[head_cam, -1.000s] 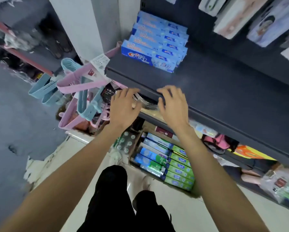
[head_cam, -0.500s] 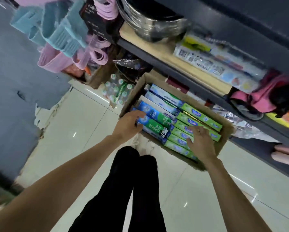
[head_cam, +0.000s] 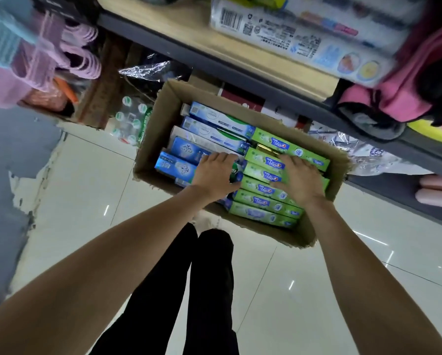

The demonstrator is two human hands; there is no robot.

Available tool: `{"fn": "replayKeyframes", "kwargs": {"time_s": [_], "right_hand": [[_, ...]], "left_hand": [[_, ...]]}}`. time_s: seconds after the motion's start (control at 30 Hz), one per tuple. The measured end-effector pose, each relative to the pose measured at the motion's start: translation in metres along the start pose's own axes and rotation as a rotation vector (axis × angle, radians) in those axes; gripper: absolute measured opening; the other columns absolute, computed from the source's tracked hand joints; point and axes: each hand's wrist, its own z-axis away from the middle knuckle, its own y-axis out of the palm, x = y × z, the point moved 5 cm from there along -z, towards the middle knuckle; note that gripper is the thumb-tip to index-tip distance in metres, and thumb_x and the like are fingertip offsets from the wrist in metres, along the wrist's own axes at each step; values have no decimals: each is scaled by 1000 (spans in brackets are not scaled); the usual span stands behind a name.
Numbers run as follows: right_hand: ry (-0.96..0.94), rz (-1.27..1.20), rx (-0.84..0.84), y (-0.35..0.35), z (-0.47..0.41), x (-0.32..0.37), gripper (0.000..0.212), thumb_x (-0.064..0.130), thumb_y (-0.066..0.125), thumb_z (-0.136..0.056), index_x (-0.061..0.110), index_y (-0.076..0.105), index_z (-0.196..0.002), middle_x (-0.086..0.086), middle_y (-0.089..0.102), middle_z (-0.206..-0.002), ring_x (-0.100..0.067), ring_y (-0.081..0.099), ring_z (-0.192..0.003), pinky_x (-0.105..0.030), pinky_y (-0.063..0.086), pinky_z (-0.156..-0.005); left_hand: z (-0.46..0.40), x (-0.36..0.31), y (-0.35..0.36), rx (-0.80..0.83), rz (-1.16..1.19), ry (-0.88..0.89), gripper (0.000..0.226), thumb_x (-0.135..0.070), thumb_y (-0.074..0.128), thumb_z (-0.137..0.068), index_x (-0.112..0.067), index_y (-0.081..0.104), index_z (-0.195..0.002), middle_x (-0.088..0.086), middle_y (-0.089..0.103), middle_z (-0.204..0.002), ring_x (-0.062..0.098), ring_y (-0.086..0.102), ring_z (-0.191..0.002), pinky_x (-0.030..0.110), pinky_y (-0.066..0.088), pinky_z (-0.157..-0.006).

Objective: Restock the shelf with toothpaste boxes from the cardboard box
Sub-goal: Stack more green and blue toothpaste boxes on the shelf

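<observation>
An open cardboard box (head_cam: 150,139) sits on the floor under the shelves, packed with toothpaste boxes. Blue and white boxes (head_cam: 214,123) fill its left half and green boxes (head_cam: 263,203) its right half. My left hand (head_cam: 213,176) is inside, fingers curled over the far edge of a blue-and-green toothpaste box (head_cam: 236,172) and thumb on its near side. My right hand (head_cam: 300,179) lies flat on the green boxes with fingers spread. Nothing is lifted.
A dark shelf edge (head_cam: 240,65) runs above the box, with packaged goods (head_cam: 291,34) and a pink bag (head_cam: 394,93) on it. Pink and blue hangers (head_cam: 35,47) hang at the upper left. A pack of bottles (head_cam: 130,119) lies left of the box. My black-trousered legs (head_cam: 202,278) stand on white floor tiles.
My view dropped from the upper shelf with blue toothpaste boxes to the floor box. Both hands left the shelf edge and went down into the box, then slid further onto the toothpaste boxes.
</observation>
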Motion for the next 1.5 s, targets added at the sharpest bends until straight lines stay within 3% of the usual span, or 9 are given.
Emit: {"fn": "replayKeyframes", "kwargs": {"time_s": [0.17,0.3,0.5,0.63,0.8,0.97,1.1,1.37,1.5], "right_hand": [[43,-191,-286,-43,25,-11,45,32,58,-92,14,49,-132,-18,64,-113,-38,62,-98,-43,49,-78],[68,-578,-436,-67,53,-22,46,36,57,-91,17,50,-132,-8,62,-118,-26,59,-97,-28,43,-79],[293,-915,-270,-55,98,-30,33,27,59,-91,22,56,-124,4,64,-97,-3,56,-76,-7,39,-68],[462,-1334,-167,-68,137,-15,25,29,55,-94,23,62,-117,3,67,-102,-9,64,-87,-22,46,-75],[695,-1655,72,-108,179,17,29,40,49,-95,17,66,-94,-5,73,-72,-17,68,-59,-30,54,-60],[433,-1663,117,-175,204,64,31,37,60,-89,23,52,-115,-5,69,-98,-22,69,-68,-31,57,-61],[243,-1329,58,-216,213,97,68,20,79,-73,17,35,-124,-2,65,-98,-20,67,-75,-40,56,-73],[157,-1891,263,-276,228,157,20,25,51,-91,12,64,-100,-3,72,-75,-14,66,-62,-23,54,-58],[45,-1873,280,-301,223,179,31,29,47,-93,8,59,-111,-7,73,-87,-17,69,-69,-27,55,-64]], "left_hand": [[-24,-24,23,106,121,-88,84,-52,60,-84,-13,19,-146,14,41,-141,30,36,-133,41,36,-106],[-37,-31,24,146,69,-38,70,-46,66,-82,-22,32,-139,15,38,-135,31,37,-127,41,42,-101],[-20,-36,-22,-23,273,63,70,-56,65,-78,-18,49,-134,4,41,-133,23,45,-121,37,44,-97],[26,-26,-73,-69,849,-178,55,-45,69,-81,-18,52,-125,-8,56,-119,16,55,-115,26,45,-95],[99,-2,-130,-175,1384,-380,54,-23,70,-83,-4,50,-129,5,59,-125,18,66,-98,22,57,-70],[178,0,-204,-390,1518,-309,56,-40,79,-62,-15,62,-109,-2,68,-97,14,66,-91,21,53,-76],[217,-2,-237,-571,1659,-268,12,-25,70,-83,-20,62,-90,-6,65,-87,10,62,-88,28,49,-90],[247,-6,-293,-767,2097,-141,38,-41,42,-96,-24,48,-130,-7,69,-107,7,68,-92,30,57,-67],[245,-10,-309,-800,2115,-192,46,-43,42,-97,-20,46,-136,-2,63,-123,7,65,-101,31,56,-82]]}}
